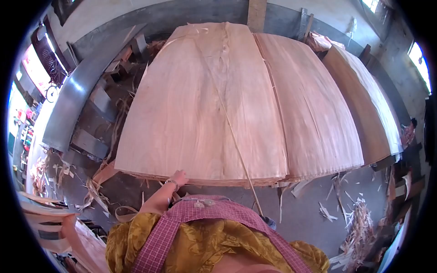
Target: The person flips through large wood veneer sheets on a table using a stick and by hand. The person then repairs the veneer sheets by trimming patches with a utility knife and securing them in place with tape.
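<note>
My left hand (180, 177) is at the front edge of a large stack of pale wood veneer sheets (173, 113), its fingers closed on the edge of the top sheet. A bracelet circles that wrist. A long thin stick (232, 129) lies slantwise over the stack, and its near end comes down past the front edge towards my apron (214, 208). My right hand does not show.
Right of the stack lies a second veneer stack (314, 113), then a browner one (359, 104). Wood blocks (102, 102) and a metal sheet (75, 95) stand left. Shavings (359, 225) litter the floor. A person (408, 133) is at the far right.
</note>
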Demonstrator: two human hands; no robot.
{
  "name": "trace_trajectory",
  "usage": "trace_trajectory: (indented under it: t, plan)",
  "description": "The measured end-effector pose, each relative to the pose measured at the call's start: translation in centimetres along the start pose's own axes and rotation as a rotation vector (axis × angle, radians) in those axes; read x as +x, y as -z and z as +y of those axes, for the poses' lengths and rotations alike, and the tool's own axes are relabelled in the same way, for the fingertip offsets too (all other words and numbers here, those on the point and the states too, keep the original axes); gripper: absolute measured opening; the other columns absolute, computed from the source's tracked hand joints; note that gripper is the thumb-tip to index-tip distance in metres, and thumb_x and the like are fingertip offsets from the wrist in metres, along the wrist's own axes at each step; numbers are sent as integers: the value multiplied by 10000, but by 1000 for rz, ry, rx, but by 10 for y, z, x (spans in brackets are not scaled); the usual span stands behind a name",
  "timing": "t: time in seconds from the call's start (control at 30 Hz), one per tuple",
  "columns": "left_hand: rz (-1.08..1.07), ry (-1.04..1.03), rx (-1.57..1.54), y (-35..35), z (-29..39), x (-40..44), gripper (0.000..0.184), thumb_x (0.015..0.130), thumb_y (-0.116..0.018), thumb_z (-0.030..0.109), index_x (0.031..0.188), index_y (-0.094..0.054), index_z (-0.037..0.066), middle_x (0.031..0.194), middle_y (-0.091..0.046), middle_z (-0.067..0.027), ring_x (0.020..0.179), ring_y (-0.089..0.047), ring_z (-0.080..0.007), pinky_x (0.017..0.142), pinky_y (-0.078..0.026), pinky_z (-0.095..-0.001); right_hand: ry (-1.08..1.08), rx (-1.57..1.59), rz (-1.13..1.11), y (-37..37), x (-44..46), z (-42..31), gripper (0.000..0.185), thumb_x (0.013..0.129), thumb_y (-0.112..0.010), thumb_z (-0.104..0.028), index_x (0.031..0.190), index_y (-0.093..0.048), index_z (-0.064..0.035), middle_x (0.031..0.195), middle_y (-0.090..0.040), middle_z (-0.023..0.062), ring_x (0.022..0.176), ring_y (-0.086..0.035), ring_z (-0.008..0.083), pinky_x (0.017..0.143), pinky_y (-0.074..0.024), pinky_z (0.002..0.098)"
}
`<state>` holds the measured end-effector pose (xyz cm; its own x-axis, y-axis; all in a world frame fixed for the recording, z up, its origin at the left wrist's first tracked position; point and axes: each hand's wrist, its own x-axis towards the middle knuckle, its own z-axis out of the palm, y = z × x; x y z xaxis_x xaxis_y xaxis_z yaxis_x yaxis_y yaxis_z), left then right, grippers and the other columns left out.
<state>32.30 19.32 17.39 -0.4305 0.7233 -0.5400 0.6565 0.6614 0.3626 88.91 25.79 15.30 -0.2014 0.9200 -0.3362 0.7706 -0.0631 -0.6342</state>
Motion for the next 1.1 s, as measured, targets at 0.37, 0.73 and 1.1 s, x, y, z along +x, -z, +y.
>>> trace_trajectory:
  t: [0.37, 0.73, 1.1]
  plan:
    - [95, -43, -76, 13, -68, 12, 459, 742, -671, 322, 1109, -640, 49, 1101, -629, -239, 1039, -606, -381, 904, -496, -426, -17, -330, 60, 5, -5, -134, 466, 895, -519, -520, 799, -636, -79, 783, -660, 204, 792, -637, 420, 693, -486, 516]
    - [85, 71, -86, 41, -121, 7, 490, 745, -650, 308, 1156, -610, 44, 1121, -633, -235, 1073, -601, -367, 945, -479, -422, 331, -349, -5, -82, 94, -383, 491, 918, -467, -536, 952, -667, -89, 883, -690, 193, 877, -655, 394, 785, -500, 489]
    - [24, 96, -141, 41, -165, -17, 388, 749, -640, 316, 1008, -675, 29, 1045, -665, -242, 1001, -639, -378, 885, -508, -429, 270, -297, -147, -74, 64, -366, 514, 907, -497, -538, 828, -676, -62, 806, -656, 214, 812, -637, 410, 703, -480, 496]
